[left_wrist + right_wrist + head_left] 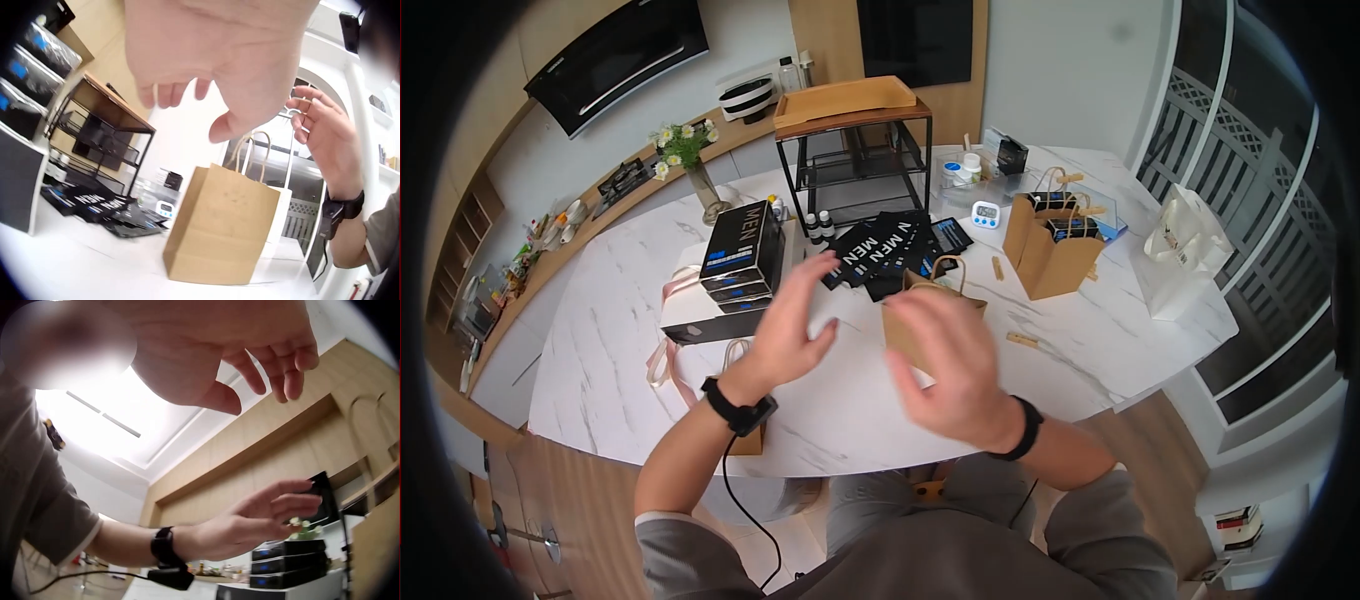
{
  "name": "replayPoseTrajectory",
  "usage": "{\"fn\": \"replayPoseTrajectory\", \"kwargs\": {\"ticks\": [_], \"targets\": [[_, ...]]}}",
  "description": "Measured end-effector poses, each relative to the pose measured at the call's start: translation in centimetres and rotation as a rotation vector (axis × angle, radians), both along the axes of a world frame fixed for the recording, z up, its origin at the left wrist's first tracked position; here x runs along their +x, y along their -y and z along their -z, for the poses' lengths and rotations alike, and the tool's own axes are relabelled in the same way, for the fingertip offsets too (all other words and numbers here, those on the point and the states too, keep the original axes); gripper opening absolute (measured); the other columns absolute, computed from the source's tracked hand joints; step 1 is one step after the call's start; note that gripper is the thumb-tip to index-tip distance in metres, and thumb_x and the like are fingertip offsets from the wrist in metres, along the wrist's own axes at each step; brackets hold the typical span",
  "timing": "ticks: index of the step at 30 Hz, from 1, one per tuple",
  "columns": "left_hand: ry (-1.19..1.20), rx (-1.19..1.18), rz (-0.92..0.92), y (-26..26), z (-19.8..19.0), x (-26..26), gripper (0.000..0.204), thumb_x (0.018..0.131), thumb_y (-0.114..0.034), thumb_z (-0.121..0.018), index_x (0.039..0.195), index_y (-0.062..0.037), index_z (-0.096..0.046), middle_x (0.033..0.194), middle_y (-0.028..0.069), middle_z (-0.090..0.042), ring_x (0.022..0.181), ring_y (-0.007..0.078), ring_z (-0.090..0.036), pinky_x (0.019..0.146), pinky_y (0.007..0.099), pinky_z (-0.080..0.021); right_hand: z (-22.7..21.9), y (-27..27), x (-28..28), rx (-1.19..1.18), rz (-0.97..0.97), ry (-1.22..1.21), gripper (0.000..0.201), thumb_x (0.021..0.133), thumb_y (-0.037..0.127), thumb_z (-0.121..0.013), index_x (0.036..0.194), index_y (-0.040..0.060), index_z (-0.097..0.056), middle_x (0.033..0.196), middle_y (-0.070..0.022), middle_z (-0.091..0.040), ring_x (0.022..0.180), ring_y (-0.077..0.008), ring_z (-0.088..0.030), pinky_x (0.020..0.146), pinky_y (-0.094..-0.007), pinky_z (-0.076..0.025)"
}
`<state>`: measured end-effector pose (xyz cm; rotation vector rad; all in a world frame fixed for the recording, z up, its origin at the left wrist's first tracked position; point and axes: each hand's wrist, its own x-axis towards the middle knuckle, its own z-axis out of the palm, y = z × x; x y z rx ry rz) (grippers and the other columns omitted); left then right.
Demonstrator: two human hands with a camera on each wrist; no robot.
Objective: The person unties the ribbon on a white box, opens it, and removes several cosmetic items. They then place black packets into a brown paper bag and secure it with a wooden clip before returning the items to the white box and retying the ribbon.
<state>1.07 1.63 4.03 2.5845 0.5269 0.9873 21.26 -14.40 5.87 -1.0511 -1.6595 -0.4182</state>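
Observation:
Both hands are raised over the table in the head view and hold nothing. My left hand [785, 330] has its fingers extended and thumb apart, between the stacked boxes and a brown paper bag [219, 231]. In front of that bag is my right hand [955, 365], fingers loosely bent, hiding part of it in the head view. The bag stands upright with its twisted handles [253, 153] up. Beyond it lies a spread of black packets [880, 250] printed MEN. Another paper bag [745, 440] is partly hidden under my left wrist.
Black boxes [740, 250] are stacked on a larger box at left, with pink ribbon [663, 362] beside it. A tiered rack [855, 120] stands behind. To the right are a filled paper bag [1050, 255], wooden clothespins [1022, 340], a timer [985, 214] and a white bag [1185, 250].

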Motion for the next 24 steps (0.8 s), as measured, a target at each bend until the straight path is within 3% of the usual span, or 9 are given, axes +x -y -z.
{"fn": "replayPoseTrajectory", "kwargs": {"ticks": [3,4,5,7,9,12,15,22,24], "targets": [[-0.116,-0.391,-0.070,0.1,1.2,4.1,0.056,0.086,-0.003,-0.074,0.135,-0.0047,-0.046,0.144,0.0194,-0.060,0.134,0.0377,-0.059,0.109,0.0456,-0.048,2.4,1.5,5.0,-0.081,0.096,-0.239,0.041,0.081,0.012,-0.084,0.115,0.0010,-0.064,0.115,-0.0185,-0.066,0.095,-0.0363,-0.067,0.081,-0.0453,-0.054],[-0.253,-0.360,-0.071,-1.3,2.6,4.6,0.056,0.084,-0.011,-0.077,0.133,-0.0034,-0.051,0.140,0.0196,-0.064,0.120,0.0366,-0.064,0.101,0.0448,-0.052,3.1,2.1,6.4,-0.081,0.101,-0.232,0.041,0.081,0.012,-0.084,0.115,0.0010,-0.064,0.115,-0.0185,-0.066,0.095,-0.0363,-0.067,0.081,-0.0453,-0.054],[-0.393,-0.329,-0.071,-2.4,3.5,5.2,0.058,0.082,-0.018,-0.080,0.132,-0.0021,-0.055,0.136,0.0198,-0.068,0.107,0.0354,-0.070,0.093,0.0440,-0.056,4.1,2.7,7.6,-0.284,0.179,-0.211,0.040,0.081,0.015,-0.084,0.113,0.0008,-0.065,0.112,-0.0183,-0.068,0.095,-0.0346,-0.069,0.079,-0.0428,-0.055],[-0.537,-0.419,0.001,-3.4,4.4,6.6,0.061,0.082,-0.014,-0.081,0.136,-0.0028,-0.056,0.130,0.0178,-0.070,0.114,0.0339,-0.069,0.097,0.0426,-0.055,6.1,2.9,9.0,-0.491,0.262,-0.189,0.039,0.082,0.017,-0.084,0.112,0.0005,-0.066,0.108,-0.0181,-0.070,0.095,-0.0330,-0.072,0.077,-0.0402,-0.056],[-0.689,-0.506,0.070,-4.0,6.3,7.6,0.065,0.082,-0.009,-0.083,0.140,-0.0036,-0.056,0.125,0.0157,-0.072,0.121,0.0325,-0.068,0.101,0.0411,-0.055,8.7,2.0,9.7,-1.006,0.253,0.002,0.042,0.085,0.027,-0.082,0.114,0.0005,-0.069,0.105,-0.0175,-0.072,0.092,-0.0353,-0.073,0.077,-0.0443,-0.058],[-0.567,-0.584,0.175,-4.2,10.2,8.2,0.064,0.080,-0.009,-0.086,0.140,-0.0025,-0.061,0.127,0.0140,-0.073,0.117,0.0274,-0.070,0.100,0.0390,-0.056,11.9,0.4,9.7,-1.062,0.065,-0.044,0.045,0.088,0.036,-0.081,0.105,-0.0046,-0.072,0.114,-0.0224,-0.070,0.100,-0.0393,-0.071,0.084,-0.0463,-0.058],[-0.363,-0.621,0.155,-2.5,10.3,8.3,0.058,0.081,-0.007,-0.086,0.135,-0.0020,-0.065,0.127,0.0135,-0.073,0.112,0.0237,-0.071,0.098,0.0376,-0.058,15.3,-1.5,10.2,-0.926,0.160,-0.034,0.042,0.089,0.030,-0.080,0.109,-0.0053,-0.072,0.119,-0.0247,-0.069,0.103,-0.0413,-0.070,0.090,-0.0461,-0.057],[-0.079,-0.879,0.202,-1.8,7.9,5.0,0.024,0.098,0.001,-0.071,0.121,0.0027,-0.068,0.110,0.0068,-0.076,0.101,0.0125,-0.070,0.090,0.0303,-0.058,11.8,-2.6,10.7,-0.659,-0.168,-0.268,0.032,0.091,0.019,-0.079,0.112,-0.0042,-0.072,0.123,-0.0225,-0.070,0.108,-0.0372,-0.071,0.097,-0.0432,-0.056],[0.054,-0.969,0.154,-0.8,6.6,4.5,0.011,0.101,0.000,-0.068,0.111,0.0024,-0.067,0.110,0.0069,-0.075,0.101,0.0107,-0.069,0.089,0.0289,-0.057,11.4,-3.0,10.2,-0.926,-0.396,-0.672,0.035,0.090,0.017,-0.082,0.114,-0.0037,-0.069,0.119,-0.0187,-0.072,0.109,-0.0297,-0.073,0.098,-0.0400,-0.056]]}}
